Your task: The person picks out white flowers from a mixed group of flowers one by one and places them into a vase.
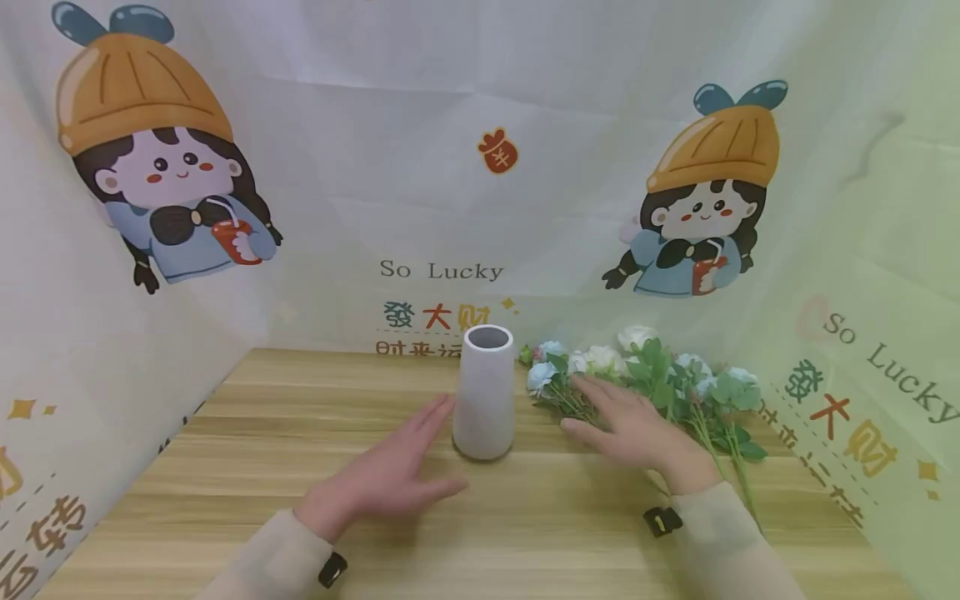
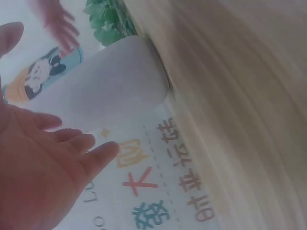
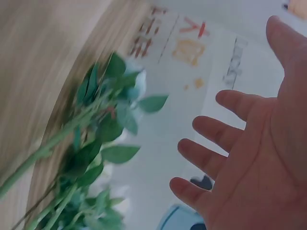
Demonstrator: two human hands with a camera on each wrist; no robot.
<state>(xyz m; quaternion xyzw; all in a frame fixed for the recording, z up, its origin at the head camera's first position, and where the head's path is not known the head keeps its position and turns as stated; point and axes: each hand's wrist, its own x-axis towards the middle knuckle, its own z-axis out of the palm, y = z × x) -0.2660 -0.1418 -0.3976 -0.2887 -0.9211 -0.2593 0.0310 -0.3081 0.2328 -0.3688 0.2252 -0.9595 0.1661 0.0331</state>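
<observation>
A white vase (image 1: 484, 400) stands upright on the wooden table, its round mouth facing up. Just left of it is my left hand (image 1: 386, 475), fingers extended and holding nothing; in the left wrist view the vase (image 2: 110, 79) is beyond the fingers of that hand (image 2: 43, 167). On the right, my right hand (image 1: 637, 433) is spread over the near side of the artificial flowers (image 1: 603, 362), gripping nothing. The right wrist view has the palm (image 3: 254, 148) beside green leaves and stems (image 3: 108, 124); contact with them is not visible.
The wooden table (image 1: 300, 417) reaches back to a printed cloth (image 1: 390, 167) with cartoon figures and lettering, which also hangs at the left and right sides. Flower stems (image 1: 738, 475) extend toward the front right of the table.
</observation>
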